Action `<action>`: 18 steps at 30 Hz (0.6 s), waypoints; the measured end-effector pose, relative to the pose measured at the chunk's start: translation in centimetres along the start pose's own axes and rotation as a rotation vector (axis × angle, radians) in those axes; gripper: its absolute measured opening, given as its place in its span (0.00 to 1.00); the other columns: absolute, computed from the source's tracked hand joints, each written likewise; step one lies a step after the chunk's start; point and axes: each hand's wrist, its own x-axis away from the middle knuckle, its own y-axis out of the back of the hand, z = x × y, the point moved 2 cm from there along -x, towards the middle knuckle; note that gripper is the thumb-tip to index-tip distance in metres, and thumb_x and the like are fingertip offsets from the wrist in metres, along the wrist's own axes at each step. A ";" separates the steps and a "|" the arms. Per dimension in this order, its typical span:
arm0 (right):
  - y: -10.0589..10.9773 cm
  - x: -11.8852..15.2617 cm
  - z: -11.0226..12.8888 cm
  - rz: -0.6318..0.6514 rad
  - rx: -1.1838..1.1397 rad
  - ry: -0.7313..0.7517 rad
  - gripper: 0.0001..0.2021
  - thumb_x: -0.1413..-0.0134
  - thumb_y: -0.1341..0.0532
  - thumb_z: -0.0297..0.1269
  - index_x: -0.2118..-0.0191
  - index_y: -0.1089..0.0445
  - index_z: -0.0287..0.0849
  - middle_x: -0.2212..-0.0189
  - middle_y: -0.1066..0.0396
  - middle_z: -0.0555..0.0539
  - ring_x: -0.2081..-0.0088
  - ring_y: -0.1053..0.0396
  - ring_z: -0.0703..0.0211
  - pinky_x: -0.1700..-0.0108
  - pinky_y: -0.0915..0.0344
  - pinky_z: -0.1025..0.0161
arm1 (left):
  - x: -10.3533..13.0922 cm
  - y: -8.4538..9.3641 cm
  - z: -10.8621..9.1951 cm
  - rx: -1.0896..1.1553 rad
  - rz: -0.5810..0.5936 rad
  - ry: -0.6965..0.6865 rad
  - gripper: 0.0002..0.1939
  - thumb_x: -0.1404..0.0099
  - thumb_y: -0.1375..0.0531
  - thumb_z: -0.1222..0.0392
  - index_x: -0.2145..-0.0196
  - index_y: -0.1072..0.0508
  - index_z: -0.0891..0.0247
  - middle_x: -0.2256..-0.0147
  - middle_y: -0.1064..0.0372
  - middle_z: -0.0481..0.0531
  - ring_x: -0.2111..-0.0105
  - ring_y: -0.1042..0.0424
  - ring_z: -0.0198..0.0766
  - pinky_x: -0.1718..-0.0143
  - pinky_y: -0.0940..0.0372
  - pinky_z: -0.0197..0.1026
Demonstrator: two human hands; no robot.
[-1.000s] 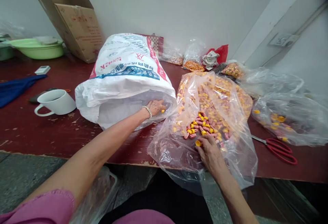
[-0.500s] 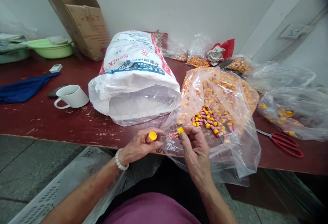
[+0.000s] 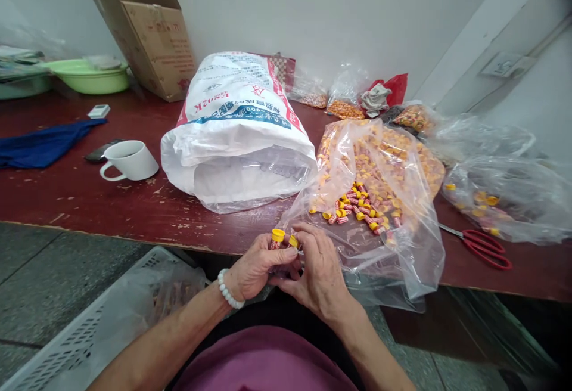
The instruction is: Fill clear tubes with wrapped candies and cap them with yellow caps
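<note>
My left hand (image 3: pixel 259 264), with a white bead bracelet at the wrist, is closed around a small red-patterned tube with a yellow cap (image 3: pixel 277 236). Against it, my right hand (image 3: pixel 318 267) has its fingers on a second yellow-capped piece (image 3: pixel 293 241); the lower parts of both pieces are hidden by fingers. Just beyond my hands, a clear plastic bag (image 3: pixel 415 248) lies open-mouthed on the dark red table (image 3: pixel 179 224), full of similar red pieces with yellow caps (image 3: pixel 360 203).
A large white printed sack (image 3: pixel 236 135) lies behind my hands, a white mug (image 3: pixel 134 161) left of it. Red-handled scissors (image 3: pixel 485 249) and another plastic bag (image 3: pixel 527 200) are at the right. A cardboard box (image 3: pixel 158 45) stands behind; a white crate (image 3: pixel 67 343) is below the table edge.
My right hand has moved left from the clear bag with the capped piece and now meets my left hand. The tube in my left hand has tilted more upright. The view has shifted slightly.
</note>
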 end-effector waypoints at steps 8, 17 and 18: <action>-1.3 0.3 -0.6 0.115 -0.310 -0.148 0.33 0.68 0.29 0.34 0.52 0.40 0.44 0.55 0.34 0.44 0.54 0.34 0.52 0.53 0.35 0.57 | -0.8 1.3 1.4 0.203 0.074 0.136 0.08 0.46 0.35 0.63 0.68 0.27 0.70 0.75 0.31 0.52 0.75 0.30 0.36 0.68 0.35 0.38; 1.7 1.0 -5.2 -0.080 -0.362 -0.471 0.28 0.52 0.35 0.47 0.46 0.39 0.46 0.61 0.31 0.45 0.64 0.31 0.57 0.61 0.33 0.55 | 5.0 8.7 -1.0 0.240 -0.322 -0.017 0.15 0.42 0.39 0.49 0.63 0.29 0.63 0.76 0.37 0.45 0.81 0.35 0.34 0.81 0.38 0.38; 2.3 1.0 -7.0 -0.152 -0.330 -0.546 0.24 0.51 0.37 0.47 0.49 0.36 0.45 0.66 0.30 0.46 0.68 0.32 0.59 0.65 0.34 0.57 | 6.5 10.5 -1.2 0.245 -0.431 -0.042 0.14 0.42 0.40 0.49 0.66 0.30 0.63 0.78 0.37 0.45 0.82 0.37 0.33 0.83 0.40 0.37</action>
